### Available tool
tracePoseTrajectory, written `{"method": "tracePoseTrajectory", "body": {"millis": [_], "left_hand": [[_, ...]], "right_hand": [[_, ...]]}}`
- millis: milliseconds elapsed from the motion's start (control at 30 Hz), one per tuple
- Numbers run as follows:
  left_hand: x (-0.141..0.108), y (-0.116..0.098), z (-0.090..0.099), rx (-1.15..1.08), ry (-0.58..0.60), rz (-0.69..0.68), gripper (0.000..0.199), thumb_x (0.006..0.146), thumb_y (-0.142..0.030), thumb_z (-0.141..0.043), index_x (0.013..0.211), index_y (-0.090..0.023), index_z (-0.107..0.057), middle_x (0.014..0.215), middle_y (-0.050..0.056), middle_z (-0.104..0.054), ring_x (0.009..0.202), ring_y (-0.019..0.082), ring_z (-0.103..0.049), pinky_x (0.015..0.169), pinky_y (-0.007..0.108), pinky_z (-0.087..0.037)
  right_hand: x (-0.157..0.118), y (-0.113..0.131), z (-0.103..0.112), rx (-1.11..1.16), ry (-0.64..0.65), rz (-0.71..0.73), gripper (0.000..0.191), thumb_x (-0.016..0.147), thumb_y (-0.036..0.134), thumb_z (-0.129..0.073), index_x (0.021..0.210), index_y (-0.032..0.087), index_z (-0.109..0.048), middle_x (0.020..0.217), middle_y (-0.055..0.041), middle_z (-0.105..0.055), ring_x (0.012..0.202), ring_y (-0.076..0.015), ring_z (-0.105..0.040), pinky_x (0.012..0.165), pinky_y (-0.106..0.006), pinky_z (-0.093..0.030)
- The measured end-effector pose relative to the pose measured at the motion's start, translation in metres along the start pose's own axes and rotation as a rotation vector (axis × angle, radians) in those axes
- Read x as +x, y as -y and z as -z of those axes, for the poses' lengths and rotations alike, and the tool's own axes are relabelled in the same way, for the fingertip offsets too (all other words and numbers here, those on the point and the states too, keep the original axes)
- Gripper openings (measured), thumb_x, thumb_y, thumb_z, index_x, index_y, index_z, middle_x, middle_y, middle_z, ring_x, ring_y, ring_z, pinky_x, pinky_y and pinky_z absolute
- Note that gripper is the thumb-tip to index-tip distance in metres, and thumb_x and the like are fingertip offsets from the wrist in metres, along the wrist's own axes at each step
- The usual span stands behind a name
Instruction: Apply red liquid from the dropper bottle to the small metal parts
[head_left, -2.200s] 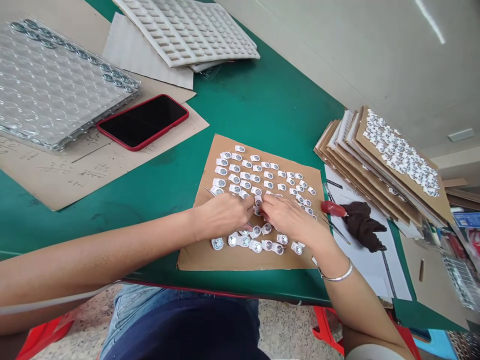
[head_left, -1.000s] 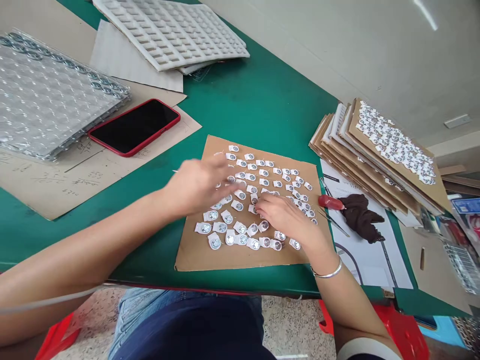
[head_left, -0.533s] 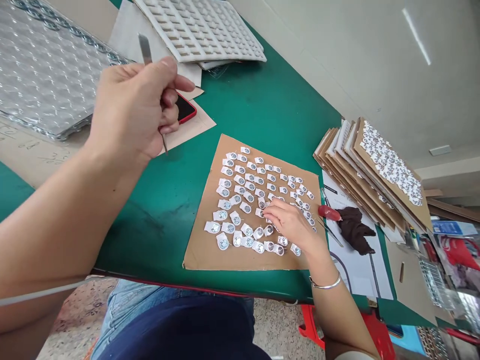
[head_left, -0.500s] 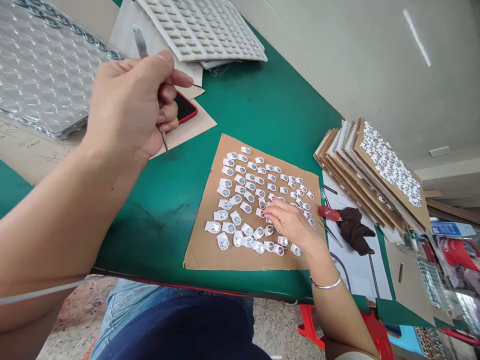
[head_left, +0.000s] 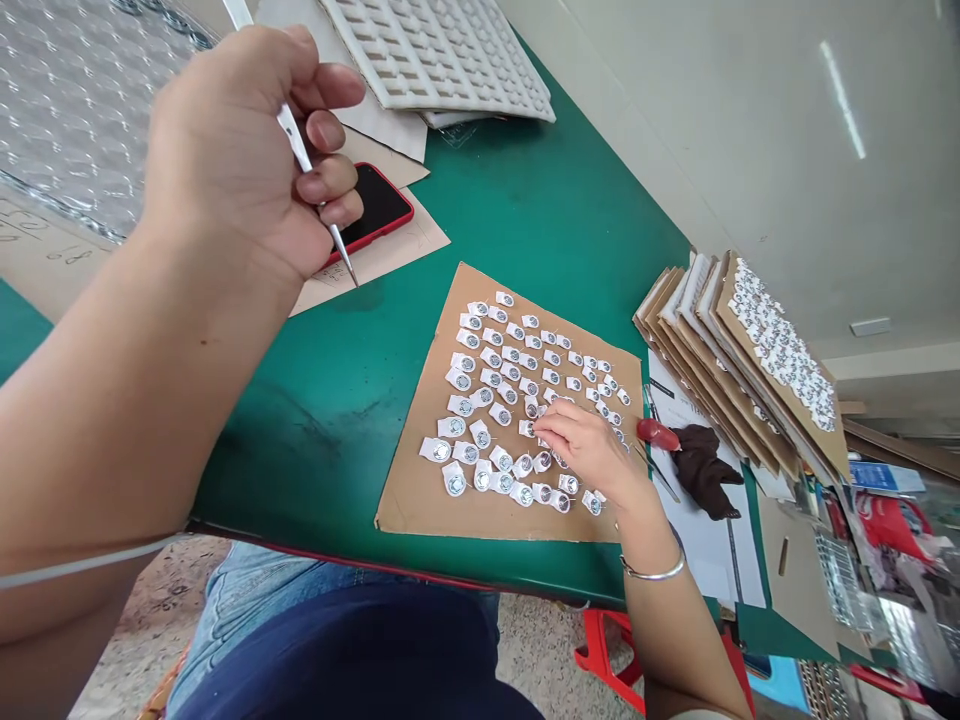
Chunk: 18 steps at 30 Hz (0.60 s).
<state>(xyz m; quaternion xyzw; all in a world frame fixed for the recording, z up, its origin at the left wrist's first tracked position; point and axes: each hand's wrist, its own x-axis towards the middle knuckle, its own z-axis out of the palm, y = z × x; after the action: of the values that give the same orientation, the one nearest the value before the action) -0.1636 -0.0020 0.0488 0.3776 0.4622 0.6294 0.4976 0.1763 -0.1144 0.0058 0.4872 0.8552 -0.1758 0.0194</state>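
My left hand is raised at the upper left, its fingers curled around slim metal tweezers with the pointed end down. A brown cardboard sheet lies in front of me, covered with many small white tags bearing round dark prints, some with thin wires sticking out. Over the right part of this sheet, my right hand has its fingertips pinched together beside a tag. What sits between those fingertips is too small and hidden to make out. Several tags lie partly beneath that hand.
A red-cased phone lies on paper behind my left hand. White slotted trays and bubble wrap are at the back left. At right stand stacked cardboard sheets, a dark cloth and a red-handled tool on the green table.
My left hand has moved up and slightly left and turned, showing more of the tweezers' shaft. My right hand stays pinched at nearly the same spot among the tags; the view has shifted slightly.
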Motion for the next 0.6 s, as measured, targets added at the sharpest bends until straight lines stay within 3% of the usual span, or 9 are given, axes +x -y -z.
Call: {"method": "tracePoseTrajectory", "body": {"millis": [400,500,600], "left_hand": [[-0.007,-0.003,-0.002,-0.037,-0.006,0.015,0.028,0.085,-0.023,-0.041,0.104,-0.008,-0.055,0.069,-0.001,-0.030,0.051,0.003,-0.020,0.044,0.021,-0.020],[-0.014,0.001,-0.008,0.048,0.040,-0.109,0.025,0.084,-0.027,-0.045,0.094,-0.009,-0.060,0.064,-0.003,-0.031,0.047,0.002,-0.023,0.042,0.021,-0.021],[-0.027,0.011,-0.023,0.393,0.128,-0.315,0.027,0.084,-0.035,-0.051,0.083,-0.012,-0.065,0.053,-0.004,-0.037,0.044,0.004,-0.030,0.042,0.022,-0.023]], "right_hand": [[0.001,0.002,0.003,-0.048,0.024,0.010,0.024,0.092,0.024,-0.042,0.088,0.020,-0.065,0.090,-0.0041,-0.061,0.078,-0.0118,-0.058,0.069,-0.027,-0.045],[0.001,0.003,0.002,-0.054,0.024,0.005,0.025,0.092,0.024,-0.041,0.088,0.020,-0.065,0.090,-0.0044,-0.061,0.077,-0.0117,-0.058,0.068,-0.027,-0.045],[0.002,0.004,0.002,-0.077,0.020,-0.019,0.024,0.090,0.021,-0.042,0.085,0.019,-0.065,0.087,-0.0040,-0.061,0.073,-0.0116,-0.057,0.066,-0.027,-0.043]]}}
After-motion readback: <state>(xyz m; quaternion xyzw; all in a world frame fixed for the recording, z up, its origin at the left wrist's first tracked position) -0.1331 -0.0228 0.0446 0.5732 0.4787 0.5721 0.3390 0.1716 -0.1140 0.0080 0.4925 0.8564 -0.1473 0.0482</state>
